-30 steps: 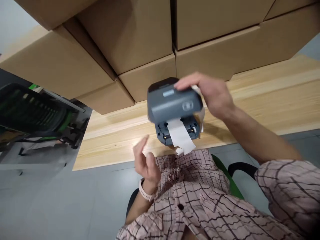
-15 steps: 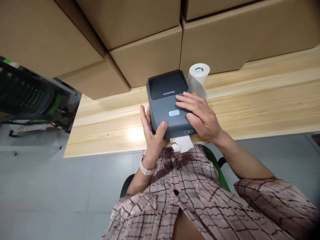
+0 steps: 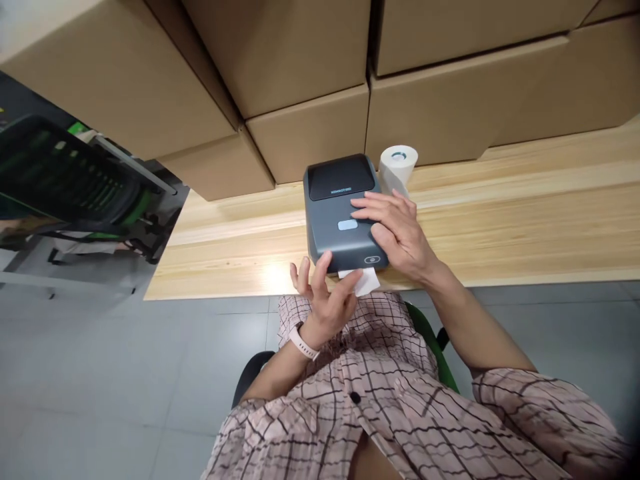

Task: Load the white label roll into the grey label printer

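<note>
A dark grey label printer [image 3: 327, 230] lies on the wooden table near its front edge, with a black window at the back and a light blue button on top. A strip of white label paper [image 3: 369, 283] sticks out of its front. My left hand [image 3: 327, 303] is at that strip, one finger on top of the paper and the thumb seemingly beneath it; its other fingers are spread by the printer's front corner. On the right of the printer's top rests my right hand [image 3: 400, 233], fingers stretched out and flat.
Behind the printer stands a white paper roll [image 3: 399, 163]. Stacked cardboard boxes [image 3: 310, 137] line the back of the wooden table [image 3: 230, 247]. A dark office chair [image 3: 75, 180] is off to the left on the grey floor.
My left hand has left the printer's left side and come to the front paper strip. My right hand stays on the printer. The printer now looks lower and flatter on the table.
</note>
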Tool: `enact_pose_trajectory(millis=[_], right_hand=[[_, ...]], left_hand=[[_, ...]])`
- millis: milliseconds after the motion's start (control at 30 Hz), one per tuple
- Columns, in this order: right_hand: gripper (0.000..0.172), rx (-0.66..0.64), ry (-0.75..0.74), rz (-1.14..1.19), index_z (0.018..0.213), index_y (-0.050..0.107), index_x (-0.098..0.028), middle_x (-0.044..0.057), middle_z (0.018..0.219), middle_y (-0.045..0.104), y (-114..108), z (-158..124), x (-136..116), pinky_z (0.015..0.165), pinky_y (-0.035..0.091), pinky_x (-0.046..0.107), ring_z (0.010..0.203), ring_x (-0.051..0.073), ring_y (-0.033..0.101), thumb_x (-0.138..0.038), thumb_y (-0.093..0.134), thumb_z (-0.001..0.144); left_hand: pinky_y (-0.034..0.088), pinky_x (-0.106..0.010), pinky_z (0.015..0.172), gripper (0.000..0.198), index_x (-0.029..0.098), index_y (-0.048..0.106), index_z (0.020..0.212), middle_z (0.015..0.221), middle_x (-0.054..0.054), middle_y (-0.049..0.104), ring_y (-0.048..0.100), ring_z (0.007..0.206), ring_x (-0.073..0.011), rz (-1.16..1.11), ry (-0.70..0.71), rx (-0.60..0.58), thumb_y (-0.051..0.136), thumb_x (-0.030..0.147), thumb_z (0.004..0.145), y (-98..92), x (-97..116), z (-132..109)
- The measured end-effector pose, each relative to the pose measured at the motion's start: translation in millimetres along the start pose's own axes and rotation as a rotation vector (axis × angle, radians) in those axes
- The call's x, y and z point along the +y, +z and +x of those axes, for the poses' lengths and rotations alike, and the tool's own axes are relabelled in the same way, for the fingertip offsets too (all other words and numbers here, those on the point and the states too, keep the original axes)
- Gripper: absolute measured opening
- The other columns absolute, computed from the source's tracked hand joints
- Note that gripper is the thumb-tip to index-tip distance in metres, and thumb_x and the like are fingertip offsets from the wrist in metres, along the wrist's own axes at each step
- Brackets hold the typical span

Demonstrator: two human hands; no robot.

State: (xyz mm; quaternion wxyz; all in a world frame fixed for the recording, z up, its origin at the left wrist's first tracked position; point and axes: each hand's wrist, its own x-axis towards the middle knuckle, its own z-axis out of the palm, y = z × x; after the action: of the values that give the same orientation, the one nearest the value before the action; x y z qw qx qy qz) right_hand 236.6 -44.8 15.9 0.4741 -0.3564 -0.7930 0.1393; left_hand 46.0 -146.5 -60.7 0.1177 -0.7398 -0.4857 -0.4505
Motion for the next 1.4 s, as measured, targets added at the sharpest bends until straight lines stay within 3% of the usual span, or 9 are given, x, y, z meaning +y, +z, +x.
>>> enact_pose_trajectory(millis=[167,467,667,800,933,1033,1133,1300,1400], right_hand=[[0.053,-0.045,-0.074,-0.047,0.132,0.075,-0.034,0.001,0.15,0.073,-6,-3,2,0.132,0.022,0.06,0.148,0.029,0.059,-0.055,0.029,0.115],[0.043,-0.178,-0.203,-0.227,0.122,0.075,-0.032,0.003,0.149,0.074,-16,15,-8,0.134,0.012,0.07,0.147,0.034,0.059,-0.059,0.042,0.114],[0.049,-0.147,-0.199,-0.232,0.142,0.066,-0.035,0.007,0.167,0.058,-19,4,-1,0.133,0.015,0.072,0.158,0.036,0.048,-0.067,0.048,0.109],[0.077,-0.018,0.001,-0.121,0.173,0.032,-0.037,0.012,0.181,0.036,-22,-23,3,0.133,0.019,0.075,0.164,0.04,0.039,-0.077,0.037,0.107],[0.082,0.031,0.039,-0.087,0.179,0.01,-0.037,0.013,0.179,0.039,-24,-29,-1,0.134,0.024,0.073,0.162,0.04,0.043,-0.074,0.03,0.109],[0.082,0.03,-0.023,-0.12,0.179,0.007,-0.037,0.013,0.179,0.038,-27,-4,-4,0.132,0.029,0.072,0.162,0.041,0.042,-0.074,0.029,0.109],[0.081,0.072,-0.107,-0.182,0.178,0.008,-0.036,0.013,0.18,0.036,-29,40,-1,0.132,0.028,0.073,0.165,0.041,0.037,-0.072,0.03,0.11],[0.081,0.145,-0.124,-0.192,0.178,0.007,-0.033,0.013,0.182,0.03,-26,130,29,0.129,0.036,0.069,0.165,0.038,0.038,-0.07,0.034,0.11],[0.079,0.142,-0.132,-0.206,0.177,0.009,-0.034,0.012,0.182,0.032,-25,169,44,0.128,0.042,0.063,0.163,0.035,0.043,-0.066,0.037,0.111]], left_hand=[[0.034,-0.063,0.121,0.03,0.039,0.078,0.108,0.132,-0.004,0.071,0.045,0.142,-0.0316,-0.012,0.004,0.051,0.065,0.014,0.096,-1.1,-4,16],[0.047,-0.055,0.11,0.025,0.036,0.075,0.113,0.127,-0.007,0.072,0.053,0.135,-0.0303,0.111,0.079,0.102,0.065,0.018,0.097,-3.1,3,21],[0.047,-0.054,0.117,0.047,0.033,0.054,0.153,0.152,-0.012,0.063,0.053,0.143,-0.0299,-0.061,0.081,0.109,0.058,0.034,0.106,-17.4,0,30],[0.04,-0.058,0.13,0.064,0.029,0.025,0.174,0.175,-0.014,0.041,0.039,0.162,-0.0306,-0.199,-0.164,0.051,0.037,0.042,0.113,-26.3,-3,37],[0.034,-0.056,0.136,0.061,0.034,0.025,0.175,0.182,-0.008,0.033,0.031,0.169,-0.0274,-0.383,-0.414,-0.026,0.03,0.047,0.115,-22.8,-17,56],[0.038,-0.052,0.134,0.056,0.032,0.04,0.168,0.175,-0.009,0.045,0.042,0.164,-0.0245,-0.458,-0.487,0.03,0.029,0.049,0.116,-11.4,-44,84],[0.039,-0.054,0.133,0.06,0.029,0.048,0.161,0.173,-0.014,0.048,0.043,0.164,-0.0287,-0.538,-0.6,0.029,0.052,0.055,0.108,4.2,-78,117],[0.043,-0.056,0.129,0.097,0.02,0.037,0.167,0.174,-0.024,0.043,0.04,0.165,-0.0361,-0.784,-0.782,-0.313,0.082,0.05,0.086,25.0,-109,144],[0.051,-0.053,0.122,0.108,0.02,0.033,0.169,0.17,-0.023,0.049,0.052,0.156,-0.0358,-0.854,-0.758,-0.386,0.087,0.045,0.078,31.7,-111,143]])
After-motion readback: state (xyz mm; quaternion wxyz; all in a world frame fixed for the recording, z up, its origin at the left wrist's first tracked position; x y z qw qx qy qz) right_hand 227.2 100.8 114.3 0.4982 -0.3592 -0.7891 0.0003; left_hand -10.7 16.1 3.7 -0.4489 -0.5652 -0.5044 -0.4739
